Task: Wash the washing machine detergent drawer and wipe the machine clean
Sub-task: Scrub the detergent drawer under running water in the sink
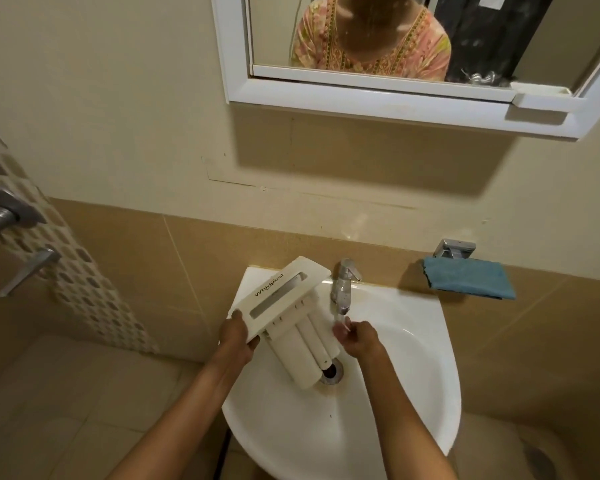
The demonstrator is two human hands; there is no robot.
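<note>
Head view: detergent drawer of off-white plastic, held tilted over the sink. Its flat rectangular front panel bears dark printed lettering and a long narrow slot. Behind the panel the body shows as three smooth, rounded channels side by side, running down into the basin, with the lower end just beside the drain. Whether that end touches the basin cannot be told. The left hand clamps the near corner of the front panel, thumb on the face and fingers curled beneath. The right hand is apart from the drawer, fingers loosely bent and holding nothing, its fingertips in the thin stream of water from the tap. The tap is polished metal with a single lever on top. The sink is glossy white ceramic with a rounded basin and a metal-ringed drain. On the tan tiled wall to the right, a soft blue cloth hangs folded from a shiny metal holder. Above, a white-framed mirror is set on the plain cream wall.
</note>
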